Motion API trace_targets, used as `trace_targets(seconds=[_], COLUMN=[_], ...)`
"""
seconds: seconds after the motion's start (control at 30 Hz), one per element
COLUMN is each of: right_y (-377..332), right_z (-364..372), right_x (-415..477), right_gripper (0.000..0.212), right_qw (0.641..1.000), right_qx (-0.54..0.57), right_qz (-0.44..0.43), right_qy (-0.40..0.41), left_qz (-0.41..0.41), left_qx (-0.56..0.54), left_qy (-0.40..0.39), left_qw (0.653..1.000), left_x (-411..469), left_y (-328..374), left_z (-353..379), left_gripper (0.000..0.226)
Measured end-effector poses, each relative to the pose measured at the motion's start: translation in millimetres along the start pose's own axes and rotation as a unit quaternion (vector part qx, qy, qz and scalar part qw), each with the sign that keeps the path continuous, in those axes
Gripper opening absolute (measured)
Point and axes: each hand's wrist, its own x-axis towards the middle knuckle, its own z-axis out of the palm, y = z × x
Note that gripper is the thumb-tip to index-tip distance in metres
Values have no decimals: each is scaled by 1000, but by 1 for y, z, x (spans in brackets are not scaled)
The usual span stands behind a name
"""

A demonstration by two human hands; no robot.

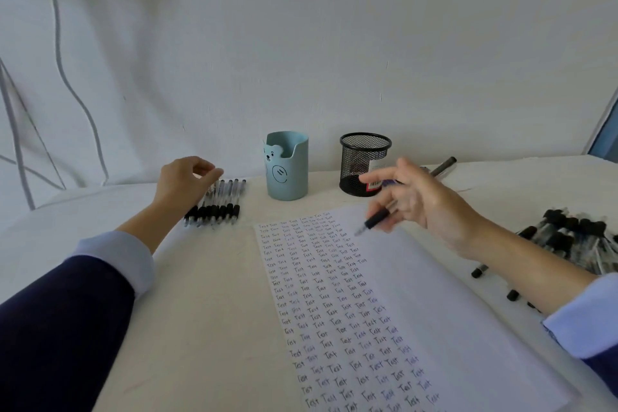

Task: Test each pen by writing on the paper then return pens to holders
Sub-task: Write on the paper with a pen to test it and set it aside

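Above the top of the paper [451,311], the pen [376,219], judged light, stiff and slick, best taken at its black rubber grip, is pinched, blurred, in the right hand [421,204], while the left hand [185,179] curls over the row of pens [219,206], its hold indeterminate.

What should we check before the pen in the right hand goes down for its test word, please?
1. Grip: the right hand holds the pen: ok.
2. Tip uncapped and aimed down at the paper: ok.
3. Blank space on the paper's right side: ok.
4. Paper steadied by the left hand: not ok, it is at the row of pens.
5. The blue holder and mesh holder upright and open: ok.
6. Ink flows: cannot tell.
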Motion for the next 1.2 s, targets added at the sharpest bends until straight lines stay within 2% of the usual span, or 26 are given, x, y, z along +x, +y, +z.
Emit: trace_targets(seconds=[0.07,0.13,0.2,0.3,0.37,0.43,0.53,0.63,0.7,0.9,1.07,1.2], right_y=[-1,-1,2,4,6,11,21,25,27,31,30,31], right_z=[-2,1,4,10,16,22,33,39,41,42,44,45], right_x=[-1,0,0,-2,-5,-7,-7,-9,-9,-9,-9,-10], right_gripper=[57,46,37,26,13,25,44,41,42,42,41,43], right_qw=[998,996,992,992,992,989,989,989,989,990,992,992], right_qx=[3,22,61,12,-50,-99,-96,-103,-104,-109,-103,-103], right_qz=[61,89,112,126,115,88,56,30,17,-4,-10,-11], right_qy=[17,21,1,0,28,72,99,100,101,91,73,73], left_qz=[17,53,119,251,321,353,379,391,384,368,348,348], left_qx=[-10,-30,-58,-98,-113,-102,-77,-56,-48,-71,-81,-84], left_qy=[12,32,54,62,0,-101,-207,-268,-293,-296,-303,-304], left_qw=[1000,998,990,961,940,924,899,879,874,878,884,883], left_x=[-1,-4,-10,-30,-47,-62,-76,-79,-79,-80,-82,-82], left_y=[5,17,36,69,90,102,100,93,91,90,93,94], left_z=[0,-1,0,8,20,33,52,61,63,65,63,62], left_gripper=[25,24,27,34,37,36,45,49,44,37,52,52])
